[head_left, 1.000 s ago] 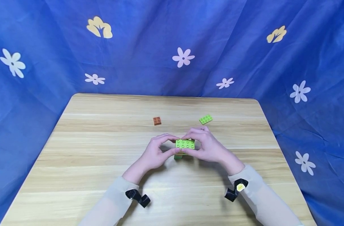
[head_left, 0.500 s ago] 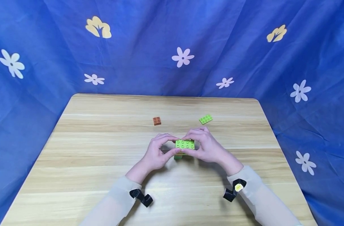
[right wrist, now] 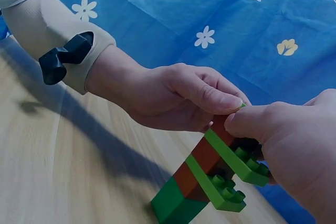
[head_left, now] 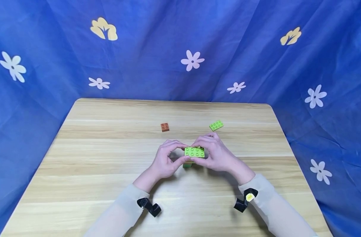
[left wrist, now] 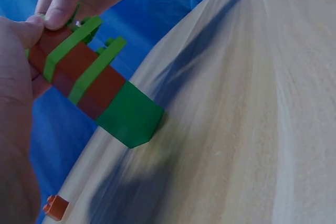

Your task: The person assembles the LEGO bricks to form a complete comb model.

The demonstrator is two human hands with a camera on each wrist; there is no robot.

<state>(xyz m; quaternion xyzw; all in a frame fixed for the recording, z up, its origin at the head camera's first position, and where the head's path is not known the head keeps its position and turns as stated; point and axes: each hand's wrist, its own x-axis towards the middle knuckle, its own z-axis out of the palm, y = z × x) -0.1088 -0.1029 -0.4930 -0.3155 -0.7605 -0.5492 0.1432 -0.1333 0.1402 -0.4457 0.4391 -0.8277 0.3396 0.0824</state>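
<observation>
A tower of bricks stands on the table between both hands. Its base is a dark green brick; brown bricks alternate with light green plates that jut out to one side. On top lies a light green plate. My left hand pinches the top from the left, thumb in front and fingers behind. From the right, my right hand grips the same plate between thumb and fingers. In the left wrist view the thumbs nearly meet at the tower's top.
Behind the hands on the wooden table lie a loose brown brick, back left of the tower, and a loose light green plate, back right. A blue curtain with flowers hangs beyond the table's far edge.
My left forearm has shifted slightly to the right since a second ago. Both hands keep their grip at the tower's top.
</observation>
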